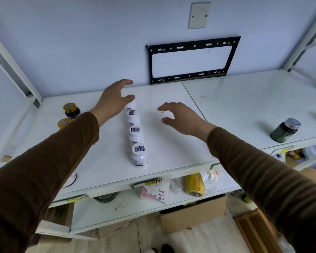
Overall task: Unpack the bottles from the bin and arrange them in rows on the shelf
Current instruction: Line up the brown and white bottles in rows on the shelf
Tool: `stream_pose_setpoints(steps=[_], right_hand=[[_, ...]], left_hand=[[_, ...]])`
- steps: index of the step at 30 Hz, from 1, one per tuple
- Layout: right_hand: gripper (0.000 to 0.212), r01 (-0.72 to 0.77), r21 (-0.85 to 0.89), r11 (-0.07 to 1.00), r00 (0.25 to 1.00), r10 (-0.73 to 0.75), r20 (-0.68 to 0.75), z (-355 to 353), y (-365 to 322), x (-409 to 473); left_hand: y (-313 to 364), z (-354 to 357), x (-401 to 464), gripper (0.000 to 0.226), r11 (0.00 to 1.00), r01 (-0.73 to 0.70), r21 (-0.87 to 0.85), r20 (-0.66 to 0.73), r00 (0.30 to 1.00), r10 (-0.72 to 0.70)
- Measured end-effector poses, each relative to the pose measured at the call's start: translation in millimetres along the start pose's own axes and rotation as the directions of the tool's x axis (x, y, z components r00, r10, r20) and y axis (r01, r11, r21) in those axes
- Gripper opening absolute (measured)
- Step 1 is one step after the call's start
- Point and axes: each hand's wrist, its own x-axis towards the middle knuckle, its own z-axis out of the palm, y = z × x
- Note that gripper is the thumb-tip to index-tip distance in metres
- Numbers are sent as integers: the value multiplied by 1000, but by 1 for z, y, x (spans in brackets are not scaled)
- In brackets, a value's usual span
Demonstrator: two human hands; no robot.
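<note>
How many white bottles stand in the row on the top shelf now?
4 can be told apart, in one line running away from the shelf's front edge: nearest, second, third, farthest by the left hand. They overlap, so more may be hidden.

1. the wall (80,42) at the back is pale blue and plain.
2. a black metal frame (192,59) is fixed flat on the wall, shaped like an empty box.
3. above it sits a pale blank plate (199,15) with two small screws.
4. white metal posts (13,64) slant up on the left side, and more stand on the right.
5. a lower white board (128,207) runs under the top one, with small dark marks on it.
6. an open brown cardboard box (195,214) sits down low, near the floor.
7. the floor (135,240) looks pale and worn.
8. the light is soft and even.
</note>
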Motion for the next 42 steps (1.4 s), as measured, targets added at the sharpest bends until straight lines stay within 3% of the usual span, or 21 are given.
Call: stream_pose_setpoints(steps=[3,8,19,30,42], right_hand=[[48,-18,-48,999,996,14,-89,-13,-4,-26],[59,-47,-157,987,982,17,-189,-35,4,-82],[64,-248,-258,934,952,184,-246,-71,85,-244],[61,-396,-205,895,916,370,-154,-107,240,-454],[64,-634,-114,765,771,637,-12,-68,398,-558]], left_hand=[[28,-2,-23,49,982,-164,96,83,984,156],[75,16,-65,59,898,-351,266,216,930,299],[204,135,-126,62,825,-543,157,410,796,446],[342,336,-213,66,843,-537,46,564,710,422],[384,509,-246,66,894,-446,-49,746,579,330]])
